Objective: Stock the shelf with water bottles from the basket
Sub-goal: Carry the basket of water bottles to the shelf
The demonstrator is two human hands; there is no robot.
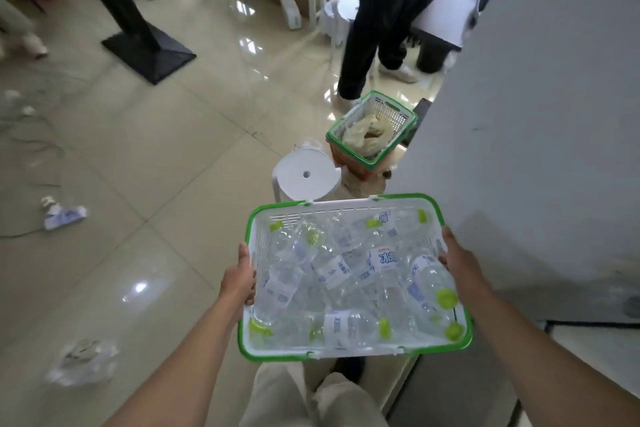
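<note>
A white basket with a green rim (341, 202) hangs in the air in front of me, above my legs. It is full of several clear water bottles with lime-green caps and blue-white labels (349, 324). My left hand (239, 279) grips the basket's left rim. My right hand (459, 262) grips its right rim. A tall grey-white panel (540, 135), possibly the side of a shelf unit, rises on the right; no shelf boards are visible.
A white round stool (306, 178) stands just beyond the basket. Behind it is a second green-rimmed basket (372, 130) holding plastic bags. A person in dark trousers (377, 28) stands further back. A black stand base (149, 48), cables and litter lie on the tiled floor to the left.
</note>
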